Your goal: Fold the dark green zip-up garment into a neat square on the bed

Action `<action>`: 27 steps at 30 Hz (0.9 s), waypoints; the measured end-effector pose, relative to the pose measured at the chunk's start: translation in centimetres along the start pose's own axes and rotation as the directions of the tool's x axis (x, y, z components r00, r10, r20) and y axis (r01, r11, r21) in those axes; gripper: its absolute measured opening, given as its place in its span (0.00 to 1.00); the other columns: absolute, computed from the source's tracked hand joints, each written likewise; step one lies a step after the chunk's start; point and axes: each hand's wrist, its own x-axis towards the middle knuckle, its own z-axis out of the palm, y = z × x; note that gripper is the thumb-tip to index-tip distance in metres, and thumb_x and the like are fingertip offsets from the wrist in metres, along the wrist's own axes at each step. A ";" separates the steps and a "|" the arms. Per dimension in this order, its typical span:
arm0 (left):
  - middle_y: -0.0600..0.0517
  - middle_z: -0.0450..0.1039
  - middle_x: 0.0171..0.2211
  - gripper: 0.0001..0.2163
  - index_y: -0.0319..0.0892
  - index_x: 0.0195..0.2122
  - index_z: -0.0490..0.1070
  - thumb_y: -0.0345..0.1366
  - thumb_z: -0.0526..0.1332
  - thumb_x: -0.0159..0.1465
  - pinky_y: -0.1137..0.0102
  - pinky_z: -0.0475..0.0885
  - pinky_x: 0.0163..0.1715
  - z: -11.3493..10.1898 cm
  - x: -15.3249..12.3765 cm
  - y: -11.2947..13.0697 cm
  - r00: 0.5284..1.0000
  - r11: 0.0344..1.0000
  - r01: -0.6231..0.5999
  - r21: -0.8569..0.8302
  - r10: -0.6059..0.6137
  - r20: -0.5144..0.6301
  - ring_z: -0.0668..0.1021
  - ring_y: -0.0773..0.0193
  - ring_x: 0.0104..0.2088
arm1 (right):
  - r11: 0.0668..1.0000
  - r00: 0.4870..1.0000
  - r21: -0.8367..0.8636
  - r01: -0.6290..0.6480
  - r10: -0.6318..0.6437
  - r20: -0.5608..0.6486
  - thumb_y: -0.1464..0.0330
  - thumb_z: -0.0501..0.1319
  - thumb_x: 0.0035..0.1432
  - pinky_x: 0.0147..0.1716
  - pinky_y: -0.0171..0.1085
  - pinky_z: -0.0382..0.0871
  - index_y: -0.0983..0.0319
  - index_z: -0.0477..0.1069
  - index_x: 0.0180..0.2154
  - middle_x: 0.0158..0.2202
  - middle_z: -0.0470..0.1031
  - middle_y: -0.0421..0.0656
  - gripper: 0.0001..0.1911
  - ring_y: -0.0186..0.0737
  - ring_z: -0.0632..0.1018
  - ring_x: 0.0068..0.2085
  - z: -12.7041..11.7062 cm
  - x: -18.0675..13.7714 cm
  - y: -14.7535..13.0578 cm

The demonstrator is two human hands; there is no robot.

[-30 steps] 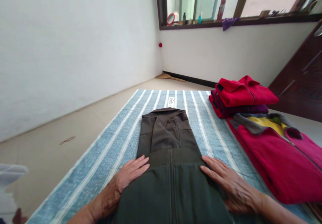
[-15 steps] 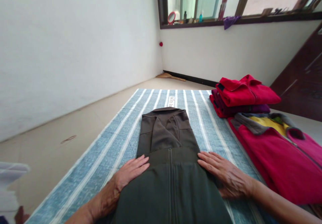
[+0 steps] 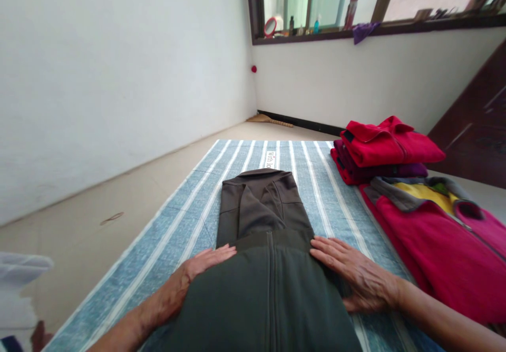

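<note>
A dark green zip-front jacket (image 3: 253, 294) lies lengthwise before me on a blue and white striped cloth (image 3: 190, 204). Its near part, zip running down the middle, is folded over the brownish-looking far part, where the collar end faces away. My left hand (image 3: 207, 260) rests on the jacket's left edge at the fold, fingers stretched out flat. Along the opposite edge lies my right hand (image 3: 356, 270), its extended fingers touching the fabric and its thumb lower down, partly beside the cloth. Neither hand shows a grip on the fabric.
To the right, a pink jacket (image 3: 446, 252) with grey collar and yellow lining lies beside a stack of folded red and purple clothes (image 3: 389, 144). A white wall (image 3: 130, 67) runs along the left. Small bottles and a round mirror (image 3: 270, 27) stand on the windowsill.
My left hand has tilted slightly, showing more of its edge, and the near part of the jacket bulges a little more on the left. The right hand is almost unmoved.
</note>
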 end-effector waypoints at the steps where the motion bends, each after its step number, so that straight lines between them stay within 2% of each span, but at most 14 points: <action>1: 0.55 0.68 0.56 0.20 0.51 0.57 0.66 0.44 0.57 0.63 0.62 0.63 0.57 -0.6 0.3 0.6 0.998 0.999 0.022 -0.047 -0.020 0.057 0.71 0.56 0.55 | 1.000 1.000 0.001 -0.010 0.010 -0.017 0.51 0.59 0.52 0.61 0.54 0.49 0.64 0.47 0.65 0.65 0.52 0.55 0.45 0.54 0.53 0.65 0.2 0.1 -0.2; 3: 0.53 0.66 0.58 0.21 0.49 0.59 0.64 0.43 0.57 0.64 0.60 0.63 0.56 -1.7 0.9 1.5 0.988 0.983 0.092 -0.159 -0.070 0.140 0.69 0.54 0.56 | 0.999 0.998 0.003 -0.039 0.039 -0.057 0.50 0.60 0.51 0.62 0.53 0.48 0.65 0.48 0.65 0.65 0.53 0.55 0.47 0.54 0.54 0.65 0.6 0.3 -0.6; 6: 0.54 0.65 0.58 0.22 0.47 0.60 0.61 0.42 0.56 0.65 0.62 0.66 0.54 -2.4 1.3 2.1 0.970 0.929 0.190 -0.317 -0.128 0.205 0.71 0.54 0.55 | 0.996 0.990 0.009 -0.091 0.092 -0.109 0.49 0.60 0.50 0.62 0.53 0.48 0.66 0.49 0.65 0.64 0.55 0.56 0.48 0.54 0.55 0.65 1.3 0.5 -1.1; 8: 0.54 0.65 0.58 0.23 0.46 0.61 0.59 0.41 0.56 0.65 0.63 0.67 0.53 -2.4 1.3 2.0 0.962 0.911 0.214 -0.352 -0.134 0.238 0.72 0.55 0.54 | 0.994 0.986 0.005 -0.105 0.105 -0.127 0.50 0.60 0.50 0.62 0.54 0.49 0.66 0.50 0.64 0.64 0.56 0.56 0.46 0.55 0.55 0.65 1.6 0.5 -1.2; 10: 0.54 0.64 0.59 0.22 0.47 0.61 0.61 0.41 0.56 0.65 0.63 0.65 0.55 -2.2 1.1 1.6 0.967 0.936 0.185 -0.301 -0.119 0.223 0.70 0.55 0.56 | 0.995 0.987 -0.009 -0.095 0.093 -0.134 0.51 0.59 0.52 0.62 0.54 0.49 0.66 0.51 0.64 0.64 0.55 0.56 0.45 0.55 0.54 0.65 1.8 0.5 -1.3; 14: 0.54 0.64 0.59 0.21 0.49 0.59 0.64 0.43 0.56 0.64 0.60 0.60 0.58 -1.2 0.1 0.9 0.991 0.992 0.051 -0.113 -0.036 0.132 0.67 0.53 0.58 | 0.998 0.992 -0.029 -0.061 0.057 -0.115 0.52 0.58 0.54 0.62 0.54 0.48 0.64 0.49 0.65 0.65 0.53 0.55 0.43 0.54 0.53 0.66 1.9 0.3 -1.1; 19: 0.54 0.61 0.61 0.22 0.52 0.61 0.61 0.44 0.54 0.65 0.57 0.54 0.61 0.0 -0.7 0.4 0.994 0.999 0.040 -0.028 -0.037 0.104 0.65 0.55 0.60 | 0.999 0.996 -0.029 -0.045 0.042 -0.082 0.50 0.58 0.53 0.62 0.54 0.47 0.64 0.47 0.66 0.66 0.50 0.54 0.45 0.54 0.51 0.66 1.5 0.1 -1.2; 25: 0.55 0.65 0.59 0.21 0.51 0.59 0.64 0.43 0.55 0.65 0.59 0.61 0.59 -0.6 -0.2 1.0 0.995 0.998 0.045 -0.050 -0.040 0.092 0.68 0.54 0.58 | 0.996 0.992 -0.035 -0.086 0.082 -0.097 0.47 0.60 0.48 0.62 0.56 0.46 0.63 0.47 0.65 0.67 0.48 0.55 0.49 0.57 0.50 0.66 1.8 0.0 -1.9; 27: 0.55 0.68 0.56 0.20 0.51 0.57 0.67 0.44 0.57 0.64 0.62 0.65 0.56 -0.7 0.0 1.1 1.000 0.998 0.028 -0.050 -0.027 0.012 0.72 0.56 0.55 | 0.995 0.990 -0.052 -0.086 0.080 -0.117 0.48 0.60 0.48 0.62 0.56 0.46 0.63 0.48 0.65 0.67 0.48 0.55 0.49 0.57 0.49 0.66 2.1 -0.1 -2.1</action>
